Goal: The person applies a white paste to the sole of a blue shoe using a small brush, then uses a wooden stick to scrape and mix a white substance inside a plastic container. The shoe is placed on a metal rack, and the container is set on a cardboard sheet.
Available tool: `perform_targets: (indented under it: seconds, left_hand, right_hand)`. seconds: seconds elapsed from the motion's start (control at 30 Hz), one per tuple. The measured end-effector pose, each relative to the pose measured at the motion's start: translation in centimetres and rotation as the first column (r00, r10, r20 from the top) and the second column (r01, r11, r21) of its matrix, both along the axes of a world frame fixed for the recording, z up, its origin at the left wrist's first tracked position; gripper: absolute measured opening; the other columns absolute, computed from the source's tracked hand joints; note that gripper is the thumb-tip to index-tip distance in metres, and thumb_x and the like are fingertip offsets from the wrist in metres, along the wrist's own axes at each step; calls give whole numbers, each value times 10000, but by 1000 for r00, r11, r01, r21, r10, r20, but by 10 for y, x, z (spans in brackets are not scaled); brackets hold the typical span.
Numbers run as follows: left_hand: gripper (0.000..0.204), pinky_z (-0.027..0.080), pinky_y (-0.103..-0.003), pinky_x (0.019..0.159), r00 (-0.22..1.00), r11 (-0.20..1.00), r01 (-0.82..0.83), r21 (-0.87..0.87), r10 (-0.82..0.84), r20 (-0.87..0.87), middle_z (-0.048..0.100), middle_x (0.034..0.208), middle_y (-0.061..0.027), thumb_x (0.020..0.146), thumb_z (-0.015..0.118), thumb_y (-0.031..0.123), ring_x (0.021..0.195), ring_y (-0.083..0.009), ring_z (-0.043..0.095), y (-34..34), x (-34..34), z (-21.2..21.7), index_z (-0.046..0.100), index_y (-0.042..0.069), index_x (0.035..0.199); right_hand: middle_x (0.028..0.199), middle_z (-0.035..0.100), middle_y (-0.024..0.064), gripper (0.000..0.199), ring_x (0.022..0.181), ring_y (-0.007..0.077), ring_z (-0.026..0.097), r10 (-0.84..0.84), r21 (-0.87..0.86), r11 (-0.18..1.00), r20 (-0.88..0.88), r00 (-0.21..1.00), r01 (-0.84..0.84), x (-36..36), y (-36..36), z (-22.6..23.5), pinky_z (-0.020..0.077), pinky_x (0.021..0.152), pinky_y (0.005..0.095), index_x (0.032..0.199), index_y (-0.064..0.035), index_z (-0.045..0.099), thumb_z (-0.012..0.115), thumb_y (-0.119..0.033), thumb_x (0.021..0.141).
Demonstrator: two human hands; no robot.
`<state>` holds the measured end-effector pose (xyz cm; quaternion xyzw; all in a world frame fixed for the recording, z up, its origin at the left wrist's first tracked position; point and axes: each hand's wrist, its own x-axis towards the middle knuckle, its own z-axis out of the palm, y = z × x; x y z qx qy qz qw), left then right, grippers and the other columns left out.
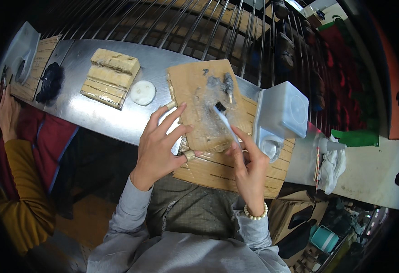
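Observation:
My right hand [249,166] is closed around the pale handle of a toothbrush-like brush [224,119], whose dark head rests over a stained cardboard sheet [195,84]. My left hand [160,143] lies with fingers spread at the cardboard's left edge, tape wrapped round its thumb and one finger. Beyond the brush head, a grey-smeared stick with a pale pointed tip [228,86] lies on the cardboard. Dark smudges and a wet-looking patch mark the sheet. Under it is a tape-covered, striped cardboard mat [213,170].
Left of the sheet, a round white lid or disc [143,93] sits beside a wrapped yellowish block [110,77] on the metal table [104,123]. An upturned translucent tub [283,109] stands right, near a white cloth [331,166]. A co-worker's hands [8,111] are far left; metal bars run behind.

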<state>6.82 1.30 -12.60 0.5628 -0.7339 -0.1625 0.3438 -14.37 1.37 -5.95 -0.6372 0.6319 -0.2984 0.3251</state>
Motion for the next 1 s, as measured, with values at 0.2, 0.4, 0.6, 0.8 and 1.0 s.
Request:
perform_targets:
  seconds: [0.2, 0.4, 0.6, 0.8, 1.0]
  left_hand:
    - [912, 263, -567, 1194, 998, 996, -58, 64, 59, -17, 545, 1464, -98, 608, 914, 414, 1356, -412, 435, -3, -5, 11, 570, 91, 1389]
    - [950, 228, -579, 1203, 993, 992, -97, 75, 90, 81, 539, 1437, -81, 626, 895, 454, 1362, -400, 409, -6, -11, 12, 543, 79, 1425]
    - [963, 222, -586, 1201, 989, 991, -93, 99, 81, 124, 513, 1457, -65, 630, 881, 495, 1376, -396, 380, -5, -14, 12, 542, 87, 1434]
    - [954, 186, -618, 1210, 991, 995, -76, 71, 68, 114, 516, 1445, -53, 620, 878, 511, 1385, -405, 365, -1, -14, 10, 569, 103, 1425]
    - [943, 157, -618, 1221, 996, 997, -70, 39, 68, 60, 510, 1434, -54, 616, 872, 517, 1403, -390, 342, 2, -12, 4, 589, 56, 1388]
  right_hand:
    - [796, 668, 93, 363, 601, 150, 628, -60, -342, 938, 4, 998, 58, 13, -3, 0, 495, 573, 315, 1305, -74, 682, 642, -35, 946]
    - [758, 673, 156, 311, 621, 341, 652, 117, -141, 969, -456, 882, -202, 28, 4, -22, 494, 572, 431, 1215, -100, 711, 648, -56, 914]
    - [767, 673, 102, 392, 601, 306, 664, 226, 8, 962, -582, 781, -272, 5, 18, -2, 494, 526, 426, 1283, -148, 684, 665, -106, 893]
    - [722, 657, 125, 362, 580, 319, 641, 301, 86, 945, -608, 735, -316, -8, 21, 26, 474, 532, 427, 1254, -155, 707, 668, -105, 898]
    - [602, 563, 152, 324, 464, 232, 545, 328, 142, 942, -564, 758, -303, -23, 19, 50, 423, 510, 371, 1230, -132, 737, 673, -102, 913]
